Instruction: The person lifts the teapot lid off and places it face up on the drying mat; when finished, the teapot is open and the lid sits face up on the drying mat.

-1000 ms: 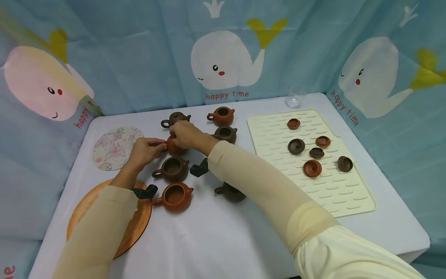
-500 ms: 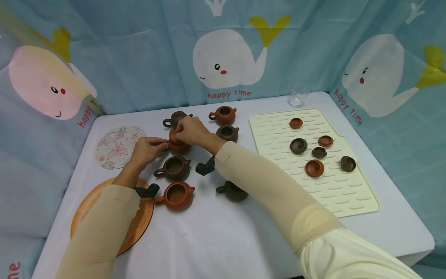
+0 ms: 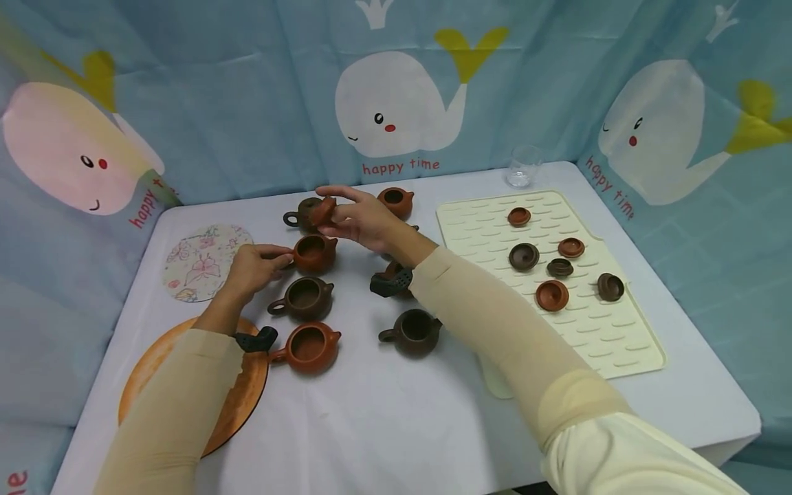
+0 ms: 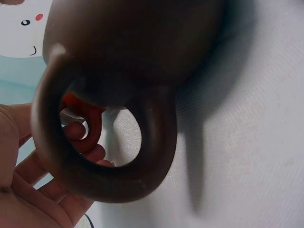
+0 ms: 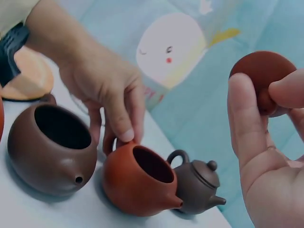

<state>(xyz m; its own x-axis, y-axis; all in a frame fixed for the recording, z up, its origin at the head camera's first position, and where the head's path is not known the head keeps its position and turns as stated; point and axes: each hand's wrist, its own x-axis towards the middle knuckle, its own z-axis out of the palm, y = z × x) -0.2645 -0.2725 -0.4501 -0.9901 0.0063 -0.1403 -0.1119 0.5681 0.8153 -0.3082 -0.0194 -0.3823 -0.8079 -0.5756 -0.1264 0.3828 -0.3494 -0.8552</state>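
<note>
My left hand [image 3: 255,267] pinches the handle of a reddish-orange clay teapot [image 3: 315,254], which stands on the table with its round opening uncovered. Above and behind that pot, my right hand [image 3: 371,223] holds a matching lid [image 3: 322,212] by its knob between thumb and fingers. In the right wrist view the lid [image 5: 261,66] is tilted, clear of any pot. Just behind stands a dark brown teapot [image 5: 194,186] with its lid on. A brown teapot handle [image 4: 104,187] fills much of the left wrist view, partly hiding the left fingers.
Nearer me are an open brown teapot [image 3: 304,299], an open red one [image 3: 311,348] and a dark one [image 3: 416,333]. Several lids lie on the cream mat [image 3: 594,344] at right. A glass [image 3: 522,168], a round orange board [image 3: 155,361] and a patterned disc [image 3: 204,265] are also there.
My right hand has lifted the red lid from the reddish-orange teapot, up and slightly right, turning it on edge. The pot's opening now shows. My left hand stays at the handle.
</note>
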